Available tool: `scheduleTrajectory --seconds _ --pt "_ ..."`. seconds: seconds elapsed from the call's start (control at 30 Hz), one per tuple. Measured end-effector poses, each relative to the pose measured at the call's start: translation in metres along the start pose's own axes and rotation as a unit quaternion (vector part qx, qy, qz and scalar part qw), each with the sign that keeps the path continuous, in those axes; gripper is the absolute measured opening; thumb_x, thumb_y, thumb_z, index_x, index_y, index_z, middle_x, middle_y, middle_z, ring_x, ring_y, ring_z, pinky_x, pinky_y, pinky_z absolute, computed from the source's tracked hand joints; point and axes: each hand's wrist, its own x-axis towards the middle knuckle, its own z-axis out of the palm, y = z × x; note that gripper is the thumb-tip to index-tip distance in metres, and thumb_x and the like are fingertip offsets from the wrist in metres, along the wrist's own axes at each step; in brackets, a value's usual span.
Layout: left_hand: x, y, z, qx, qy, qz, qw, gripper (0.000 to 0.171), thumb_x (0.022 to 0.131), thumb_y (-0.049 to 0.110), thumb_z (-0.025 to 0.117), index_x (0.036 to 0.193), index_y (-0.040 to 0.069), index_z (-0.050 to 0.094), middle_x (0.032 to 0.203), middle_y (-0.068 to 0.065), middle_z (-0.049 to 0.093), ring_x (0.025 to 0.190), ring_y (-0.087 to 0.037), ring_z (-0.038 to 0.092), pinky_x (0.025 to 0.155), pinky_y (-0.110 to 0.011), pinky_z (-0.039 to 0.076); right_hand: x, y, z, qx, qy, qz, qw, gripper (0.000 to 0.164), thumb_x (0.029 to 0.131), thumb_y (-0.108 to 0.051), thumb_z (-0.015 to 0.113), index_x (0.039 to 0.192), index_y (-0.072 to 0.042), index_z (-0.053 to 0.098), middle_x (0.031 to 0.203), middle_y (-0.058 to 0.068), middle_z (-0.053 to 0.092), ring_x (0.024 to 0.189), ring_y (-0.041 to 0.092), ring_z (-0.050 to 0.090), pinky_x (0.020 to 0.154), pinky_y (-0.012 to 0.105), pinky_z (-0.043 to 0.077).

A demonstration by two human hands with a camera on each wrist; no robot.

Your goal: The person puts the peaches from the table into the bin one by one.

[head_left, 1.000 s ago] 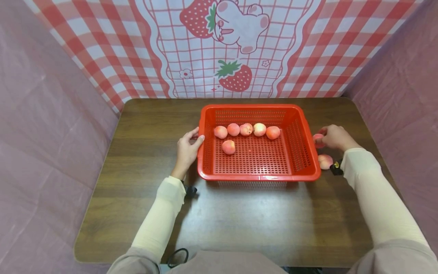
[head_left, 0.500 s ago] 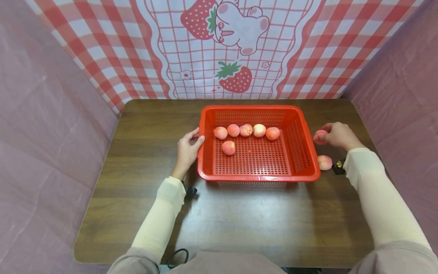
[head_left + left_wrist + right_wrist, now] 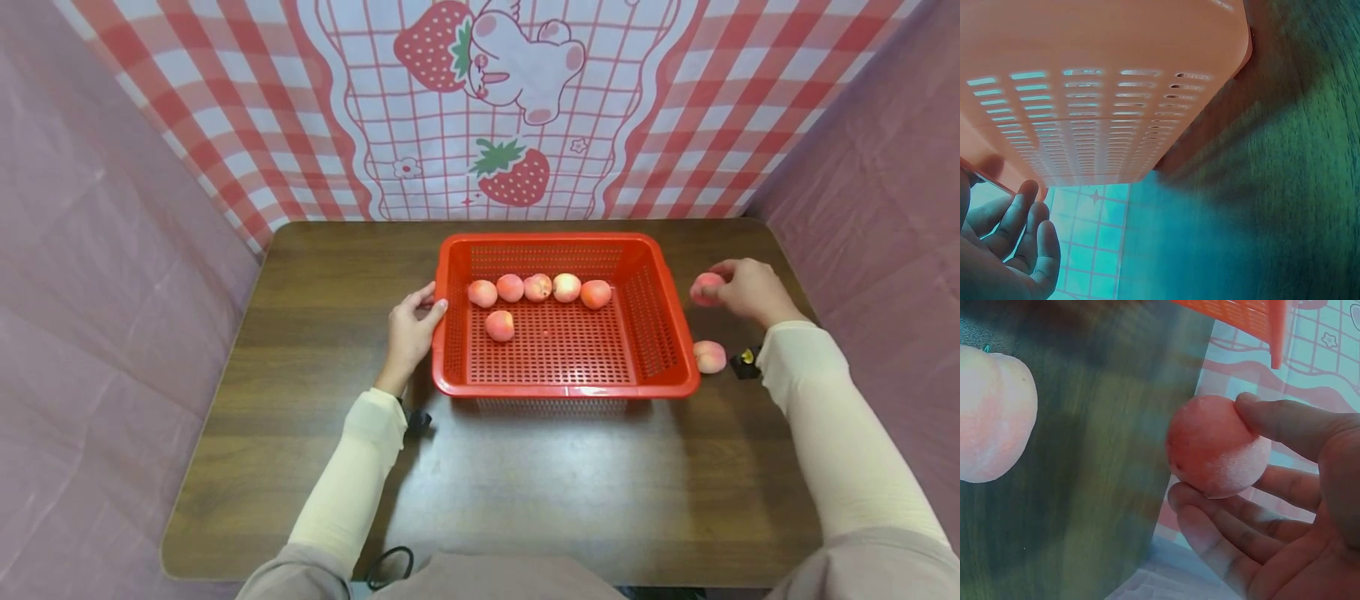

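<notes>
A red plastic basket (image 3: 566, 390) with slotted walls holds several peaches, most of them in a row (image 3: 537, 287) along the back and one peach (image 3: 499, 326) in front of the row. My left hand (image 3: 408, 333) grips the basket's left rim, thumb on top and fingers beneath, as the left wrist view also shows (image 3: 1013, 244). Beyond the right rim, my right hand (image 3: 753, 290) pinches a peach (image 3: 1219, 447) between thumb and fingertips, apart from the basket. Another peach (image 3: 709, 357) lies on the table beside the basket's right side, close to my right wrist.
The basket stands on a brown wooden table (image 3: 315, 467). A checked cloth with strawberries (image 3: 517, 177) hangs behind it, and pinkish curtains (image 3: 97, 292) flank both sides. A black cable loop (image 3: 390, 567) lies at the front edge.
My right hand has moved slightly right and away from me, carrying the pinched peach farther from the basket's rim. My left hand keeps its hold, and the peaches in the basket stay put.
</notes>
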Motion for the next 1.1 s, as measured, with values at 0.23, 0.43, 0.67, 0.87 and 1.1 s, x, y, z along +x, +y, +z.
scheduleTrajectory --seconds 0.23,0.43,0.67,0.87,1.1 --pt "0.000 -0.001 0.000 0.000 0.001 0.001 1.0000 0.041 0.090 0.010 0.068 0.128 -0.004 0.061 0.111 -0.027 0.067 0.096 -0.038 0.068 0.086 -0.043 0.058 0.001 -0.001 -0.003 -0.002 0.042 -0.010 0.999 0.054 0.094 -0.031 0.061 0.127 0.011 0.052 0.114 0.037 0.058 0.099 0.046 0.054 0.084 0.060 0.044" --pt "0.001 -0.002 0.000 -0.002 0.003 0.009 1.0000 0.041 0.089 0.010 0.068 0.127 -0.005 0.061 0.109 -0.027 0.068 0.095 -0.038 0.067 0.085 -0.044 0.057 0.002 -0.004 -0.007 -0.009 0.051 -0.015 0.999 0.053 0.094 -0.029 0.061 0.126 0.012 0.051 0.115 0.038 0.057 0.100 0.047 0.054 0.085 0.061 0.044" --pt "0.000 -0.001 0.000 -0.002 0.003 0.008 1.0000 0.041 0.089 0.009 0.068 0.127 -0.004 0.061 0.110 -0.027 0.068 0.096 -0.038 0.067 0.085 -0.044 0.057 0.000 -0.012 -0.012 -0.006 0.063 -0.018 0.998 0.050 0.094 -0.024 0.061 0.126 0.012 0.051 0.114 0.037 0.057 0.099 0.047 0.053 0.086 0.062 0.043" --pt "0.000 0.000 0.000 0.003 0.004 0.007 1.0000 0.041 0.089 0.009 0.068 0.127 -0.004 0.061 0.110 -0.026 0.068 0.097 -0.037 0.068 0.086 -0.043 0.057 0.002 -0.015 -0.016 0.001 0.071 -0.021 0.997 0.052 0.093 -0.026 0.062 0.126 0.012 0.052 0.114 0.037 0.057 0.097 0.046 0.053 0.086 0.061 0.043" --pt "0.001 -0.001 0.000 0.001 0.003 0.004 1.0000 0.041 0.089 0.009 0.068 0.128 -0.004 0.061 0.111 -0.027 0.067 0.097 -0.038 0.068 0.087 -0.043 0.057 0.004 -0.021 -0.020 0.008 0.080 -0.027 0.996 0.051 0.093 -0.027 0.061 0.126 0.012 0.053 0.114 0.036 0.057 0.097 0.045 0.053 0.084 0.060 0.044"
